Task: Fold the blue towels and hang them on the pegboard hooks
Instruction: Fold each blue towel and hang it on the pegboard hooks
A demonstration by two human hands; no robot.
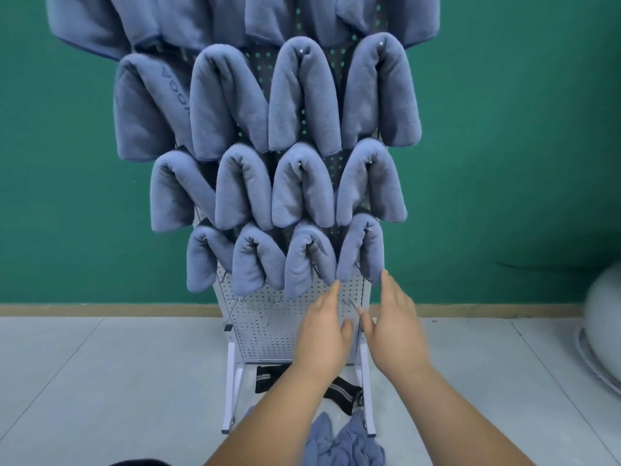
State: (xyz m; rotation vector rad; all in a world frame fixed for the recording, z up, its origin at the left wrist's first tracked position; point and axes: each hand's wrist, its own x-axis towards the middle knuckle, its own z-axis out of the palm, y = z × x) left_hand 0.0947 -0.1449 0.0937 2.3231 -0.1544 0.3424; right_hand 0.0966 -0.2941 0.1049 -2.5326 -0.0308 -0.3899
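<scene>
The fingers (331, 295) of our left hand (324, 327) lie straight and close together, holding nothing. Their tips are at the lower left edge of the folded blue towel (361, 250) that hangs rightmost in the lowest filled row, by the right edge of the pegboard (268, 327). The fingers (389, 287) of our right hand (395, 326) are straight too, tips touching that towel's lower right edge. Between our thumbs a wire hook (352, 303) juts from the board. More folded towels (302, 183) cover the pegboard above. On the floor (100, 381) by its foot lies a heap of unfolded blue towels (346, 442).
</scene>
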